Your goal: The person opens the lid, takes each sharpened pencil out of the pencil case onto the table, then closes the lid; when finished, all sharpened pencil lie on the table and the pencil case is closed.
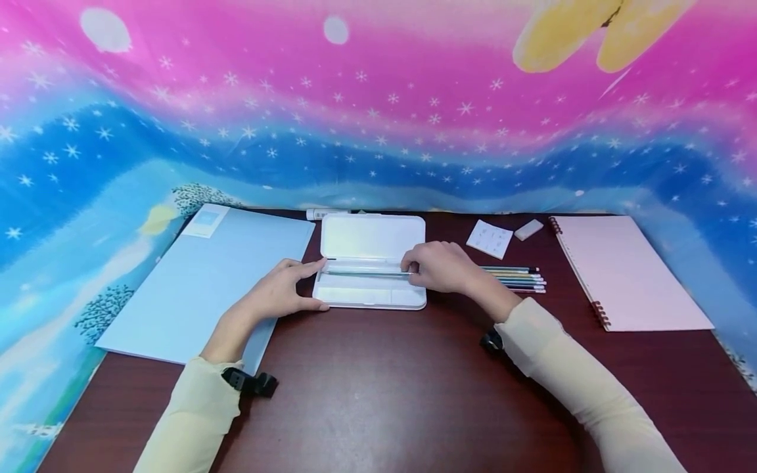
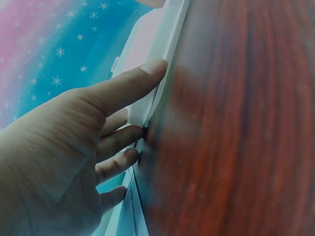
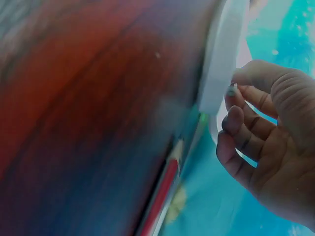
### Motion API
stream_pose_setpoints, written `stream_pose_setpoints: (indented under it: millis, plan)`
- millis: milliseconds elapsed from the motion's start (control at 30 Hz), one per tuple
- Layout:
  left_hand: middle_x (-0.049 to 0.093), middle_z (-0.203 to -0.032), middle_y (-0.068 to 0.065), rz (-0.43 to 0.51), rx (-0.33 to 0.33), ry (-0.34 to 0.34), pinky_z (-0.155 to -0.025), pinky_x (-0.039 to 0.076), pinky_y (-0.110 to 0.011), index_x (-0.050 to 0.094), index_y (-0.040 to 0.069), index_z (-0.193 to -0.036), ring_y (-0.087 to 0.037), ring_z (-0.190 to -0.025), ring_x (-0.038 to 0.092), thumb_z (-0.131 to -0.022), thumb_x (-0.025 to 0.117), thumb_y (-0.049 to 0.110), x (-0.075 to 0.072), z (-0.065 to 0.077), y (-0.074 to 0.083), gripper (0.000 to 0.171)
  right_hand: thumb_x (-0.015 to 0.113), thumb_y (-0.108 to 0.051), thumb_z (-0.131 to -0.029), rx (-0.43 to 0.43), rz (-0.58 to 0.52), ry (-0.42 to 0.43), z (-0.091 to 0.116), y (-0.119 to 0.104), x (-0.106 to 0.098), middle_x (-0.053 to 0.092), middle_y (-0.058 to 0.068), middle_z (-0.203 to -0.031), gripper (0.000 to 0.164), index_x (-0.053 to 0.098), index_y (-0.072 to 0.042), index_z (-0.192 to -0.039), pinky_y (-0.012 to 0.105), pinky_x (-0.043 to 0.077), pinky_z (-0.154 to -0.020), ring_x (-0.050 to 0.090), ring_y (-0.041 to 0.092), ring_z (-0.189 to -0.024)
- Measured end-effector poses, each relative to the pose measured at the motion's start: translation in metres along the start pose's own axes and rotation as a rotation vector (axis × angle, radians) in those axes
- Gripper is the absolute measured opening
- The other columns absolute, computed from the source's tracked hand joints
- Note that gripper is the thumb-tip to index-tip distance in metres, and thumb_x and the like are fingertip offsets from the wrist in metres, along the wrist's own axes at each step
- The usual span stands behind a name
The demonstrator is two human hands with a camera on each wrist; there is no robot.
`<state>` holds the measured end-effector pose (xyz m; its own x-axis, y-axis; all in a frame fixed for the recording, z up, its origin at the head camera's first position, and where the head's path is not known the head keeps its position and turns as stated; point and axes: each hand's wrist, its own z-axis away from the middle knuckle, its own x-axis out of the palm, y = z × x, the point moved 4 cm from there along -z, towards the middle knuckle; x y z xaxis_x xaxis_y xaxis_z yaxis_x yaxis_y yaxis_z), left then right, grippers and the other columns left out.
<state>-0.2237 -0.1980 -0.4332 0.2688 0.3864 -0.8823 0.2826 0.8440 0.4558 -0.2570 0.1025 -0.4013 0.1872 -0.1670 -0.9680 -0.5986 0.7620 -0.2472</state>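
A white pencil case [image 1: 374, 236] lies open on the table, its lid folded back. My left hand [image 1: 278, 289] grips the case's left end, thumb at the near corner and index finger by the hinge. In the left wrist view the thumb lies on the case's near edge [image 2: 167, 73]. Over the case's right part, my right hand [image 1: 443, 266] pinches the end of a thin pencil [image 1: 367, 273], which lies lengthwise along the case. The pencil's end also shows between thumb and index finger in the right wrist view. Several pencils [image 1: 520, 281] lie beside the case, partly under the right wrist.
A light blue folder [image 1: 195, 282] lies at the left, a pink spiral notebook [image 1: 633, 272] at the right. Behind the pencils are a white paper square [image 1: 489, 239] and an eraser [image 1: 529, 229]. A white tube [image 1: 319, 214] sits behind the case, near the patterned cloth [image 1: 378, 131].
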Motion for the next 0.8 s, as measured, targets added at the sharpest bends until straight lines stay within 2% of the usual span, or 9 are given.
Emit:
stream_pose_setpoints:
  millis: [200,300,467,800]
  plan:
    - [0.056,-0.147,-0.015,-0.006,0.0,0.004,-0.104,0.044,-0.058,0.038,0.022,-0.158,-0.035,-0.135,0.044,-0.08,0.081,0.054,-0.001,0.0,0.0,0.095,0.073,-0.022,-0.094,0.006,-0.075,0.12,0.014,0.013,-0.02,0.074,-0.005,-0.105,0.014,0.081,-0.025,-0.104,0.033,0.048,-0.065,0.063,0.013,-0.083]
    - [0.056,-0.148,-0.015,-0.011,-0.002,0.003,-0.104,0.044,-0.058,0.038,0.022,-0.158,-0.035,-0.135,0.044,-0.08,0.081,0.054,0.0,0.0,0.0,0.095,0.075,-0.022,-0.093,0.005,-0.121,0.178,0.023,0.024,-0.028,0.075,-0.005,-0.103,0.014,0.082,-0.025,-0.104,0.035,0.051,-0.073,0.065,0.013,-0.086]
    - [0.056,-0.147,-0.016,-0.013,-0.004,0.002,-0.104,0.044,-0.058,0.038,0.021,-0.158,-0.035,-0.134,0.044,-0.08,0.081,0.056,0.001,-0.001,-0.001,0.095,0.077,-0.017,-0.091,0.024,-0.188,0.237,0.044,0.046,-0.035,0.076,-0.005,-0.096,0.014,0.083,-0.024,-0.102,0.035,0.049,-0.074,0.065,0.013,-0.085]
    - [0.053,-0.146,-0.022,0.003,-0.025,-0.005,-0.103,0.045,-0.059,0.038,0.021,-0.158,-0.036,-0.136,0.043,-0.079,0.081,0.056,0.001,0.0,0.0,0.097,0.077,-0.013,-0.091,0.095,-0.224,0.293,0.092,0.084,-0.039,0.077,-0.004,-0.094,0.015,0.084,-0.023,-0.099,0.03,0.049,-0.071,0.064,0.012,-0.082]
